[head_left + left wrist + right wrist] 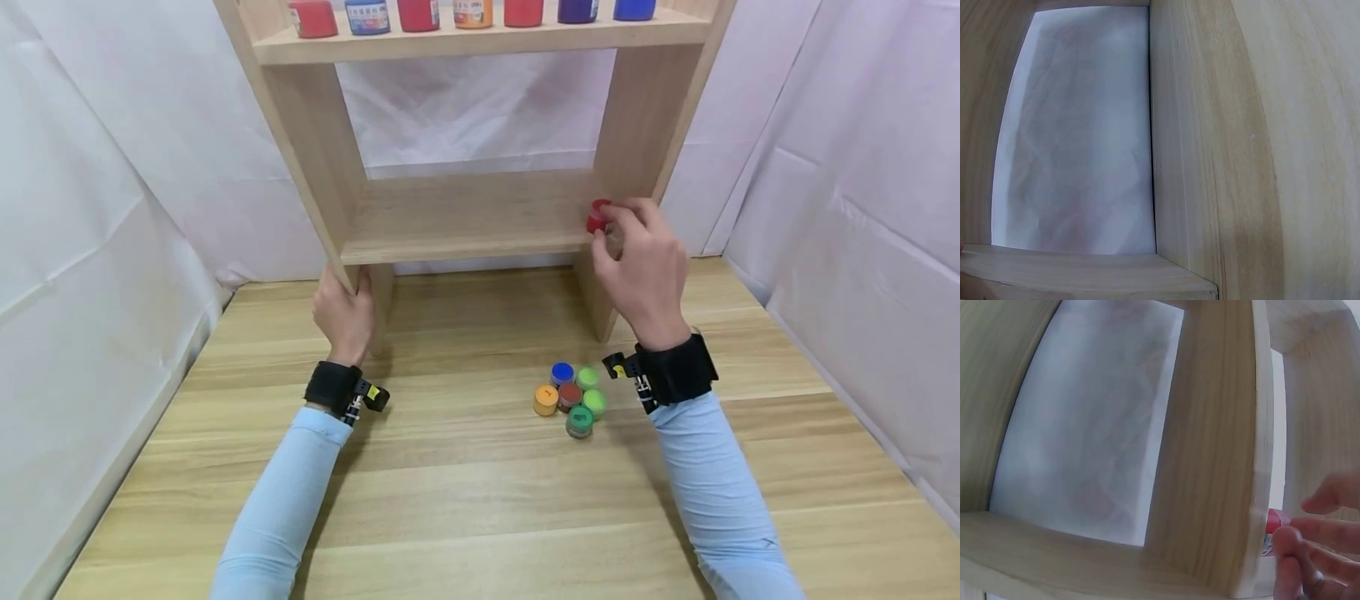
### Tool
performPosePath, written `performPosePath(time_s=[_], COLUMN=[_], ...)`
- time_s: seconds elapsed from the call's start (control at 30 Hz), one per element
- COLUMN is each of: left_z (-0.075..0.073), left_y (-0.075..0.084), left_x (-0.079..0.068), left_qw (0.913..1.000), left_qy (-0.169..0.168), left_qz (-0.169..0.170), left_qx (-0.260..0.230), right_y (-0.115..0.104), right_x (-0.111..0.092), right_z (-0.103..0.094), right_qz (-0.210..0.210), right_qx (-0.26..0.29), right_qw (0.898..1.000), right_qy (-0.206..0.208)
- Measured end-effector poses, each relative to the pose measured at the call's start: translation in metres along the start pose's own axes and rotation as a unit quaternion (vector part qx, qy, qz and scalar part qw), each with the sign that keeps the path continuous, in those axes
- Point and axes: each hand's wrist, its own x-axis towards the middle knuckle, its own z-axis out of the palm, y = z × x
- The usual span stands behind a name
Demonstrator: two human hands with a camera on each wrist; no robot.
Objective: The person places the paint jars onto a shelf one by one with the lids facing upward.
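My right hand point(645, 267) pinches a small red paint jar point(598, 216) at the right end of the wooden shelf unit's middle board point(472, 212). In the right wrist view, fingertips point(1288, 540) touch the red jar beside the board's edge; part of the jar is hidden behind them. Lower down on the left, my left hand point(345, 312) grips the unit's left side panel point(307, 175), thumb on the inner side. The left wrist view shows mostly bare wood and a pale cloth point(1079, 137) behind the unit.
Several paint jars, red, blue and orange point(472, 12), stand in a row on the upper board point(480, 40). On the table point(450, 500), a cluster of jars includes an orange one point(546, 400) and a dark green one point(580, 422). White cloth point(862, 167) surrounds the table.
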Motion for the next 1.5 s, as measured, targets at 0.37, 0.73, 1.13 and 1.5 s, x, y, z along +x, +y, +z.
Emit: performPosePath(time_s=[0.37,0.73,1.13,1.5], left_z=[0.003,0.003,0.0,-0.001], left_y=[0.004,0.004,0.003,0.0], left_x=[-0.001,-0.002,0.0,-0.002], left_qw=[1.0,0.9999,0.9998,0.9999], left_qy=[-0.004,-0.009,-0.008,-0.003], left_qz=[0.0,-0.012,-0.013,-0.01], left_qx=[-0.002,-0.008,-0.01,-0.013], right_y=[0.009,0.006,0.004,0.004], right_x=[-0.001,0.002,-0.003,-0.024], right_z=[-0.003,-0.014,-0.039,0.0], right_qz=[-0.018,-0.014,-0.073,0.018], right_qx=[0.005,0.019,0.031,0.068], right_qw=[0.999,0.999,0.934,0.772], right_qy=[-0.039,-0.042,-0.348,-0.631])
